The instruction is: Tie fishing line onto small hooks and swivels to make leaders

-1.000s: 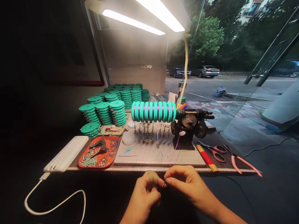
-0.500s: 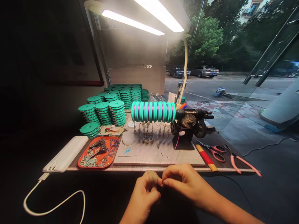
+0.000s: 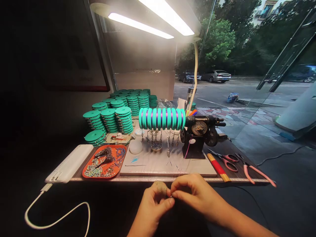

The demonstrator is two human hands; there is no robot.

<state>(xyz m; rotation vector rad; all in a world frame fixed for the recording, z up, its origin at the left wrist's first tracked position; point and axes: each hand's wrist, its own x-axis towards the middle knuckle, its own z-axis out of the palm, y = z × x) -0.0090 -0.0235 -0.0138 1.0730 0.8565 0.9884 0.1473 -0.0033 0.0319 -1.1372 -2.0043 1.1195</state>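
Observation:
My left hand [image 3: 155, 205] and my right hand [image 3: 195, 192] meet fingertip to fingertip just in front of the table edge. Between the pinched fingers is a tiny shiny metal piece [image 3: 171, 196], too small to name. A tan wrap [image 3: 161, 187] covers a finger of my left hand. Beyond the hands, a row of green spools [image 3: 161, 118] with purple line sits on the shaft of a black winding machine [image 3: 199, 131]. Small metal weights [image 3: 168, 153] dangle under the spools, over a pale board [image 3: 148, 169].
An orange tray [image 3: 85, 176] of small parts and a white power bank [image 3: 70, 163] lie left. Stacked green spools [image 3: 123, 112] stand behind. Scissors [image 3: 230, 164], pink-handled pliers [image 3: 259, 172] and a red-and-yellow stick [image 3: 218, 167] lie right. A lamp [image 3: 153, 26] hangs overhead.
My left thumb has moved up and right, against the tiny metal piece by my right fingertips. The weight hanging beneath the spools has swung slightly right. My right hand has barely moved.

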